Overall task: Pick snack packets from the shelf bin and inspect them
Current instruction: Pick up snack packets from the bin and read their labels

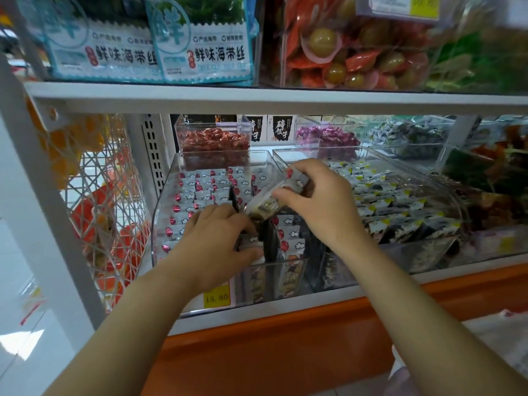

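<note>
While both hands are reaching into the clear bin (160,212), the right hand (317,204) is holding a snack packet (264,205) above it.
Its fingers are pinching that packet, which is tilting down to the left over the rows of white packets (197,184). The left hand (217,238) is sitting lower, at the bin's front, fingers and thumb curling round a few stacked packets (249,243). A yellow price tag (216,297) is showing on the front wall.

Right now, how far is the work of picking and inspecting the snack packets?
Done: one packet is lifted off the pile in the clear bin, pinched in the right hand. In hand: the left hand grips another packet down at the bin's front. Left: inspecting both; many packets lie in rows in the bin.
</note>
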